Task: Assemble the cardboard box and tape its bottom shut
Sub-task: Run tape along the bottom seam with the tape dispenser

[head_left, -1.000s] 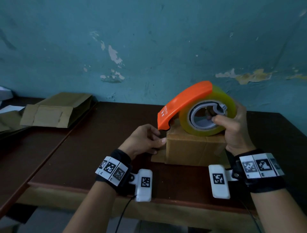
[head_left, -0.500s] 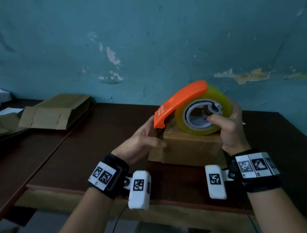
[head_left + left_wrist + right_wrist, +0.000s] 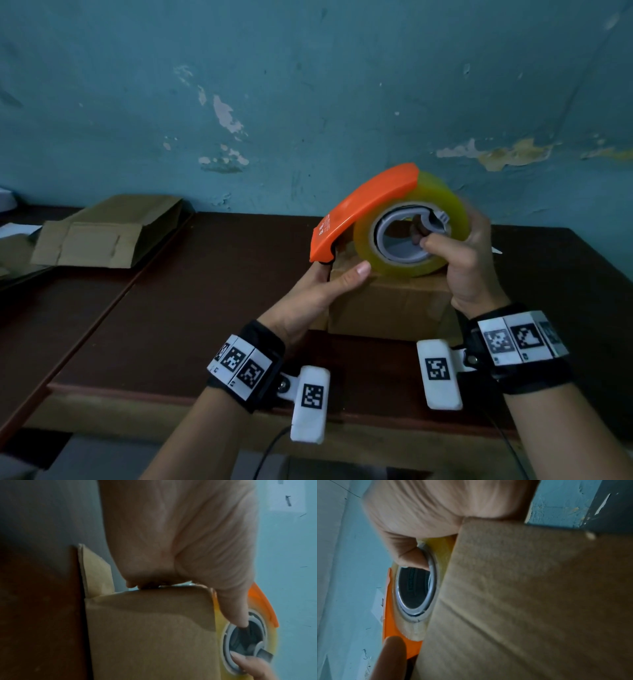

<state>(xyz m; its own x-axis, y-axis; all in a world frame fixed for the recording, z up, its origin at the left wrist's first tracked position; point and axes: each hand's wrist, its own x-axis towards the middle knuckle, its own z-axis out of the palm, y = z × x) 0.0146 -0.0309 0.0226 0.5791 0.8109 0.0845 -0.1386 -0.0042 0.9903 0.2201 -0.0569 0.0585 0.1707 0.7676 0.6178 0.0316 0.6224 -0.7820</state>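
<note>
Right hand (image 3: 469, 263) gripping the dispenser (image 3: 394, 219): thumb hooked into the grey core from the near side, fingers wrapped round the far side of the yellow tape roll (image 3: 445, 205). Roll resting on top of the box (image 3: 387, 305), just under the thumb. Orange guard arching up and over the roll, away from the right fingers, its lower tip coming down at the left fingertips.

Left hand (image 3: 322, 294) clasping the box's upper left corner: thumb (image 3: 352, 275) laid straight along the top near edge, pointing toward the roll and ending just short of it; the other fingers curled over the corner beneath the orange tip. Whether those fingers touch the guard cannot be told.

From the left wrist, thumb (image 3: 235, 609) reaching across the box edge to the core, box (image 3: 150, 635) side creased below the palm, a loose flap (image 3: 96, 572) sticking out beside the heel of the hand, against the table (image 3: 39, 615).

From the right wrist, thumb (image 3: 412, 555) pressed on the core's rim, box (image 3: 530, 601) wall filling the space beside the palm, left fingertip (image 3: 393, 647) against the orange guard's end.

Box standing on the dark table (image 3: 205, 308), between both wrists. Flattened cardboard (image 3: 102, 233) far off beyond the left hand, by the blue wall (image 3: 308, 85).
</note>
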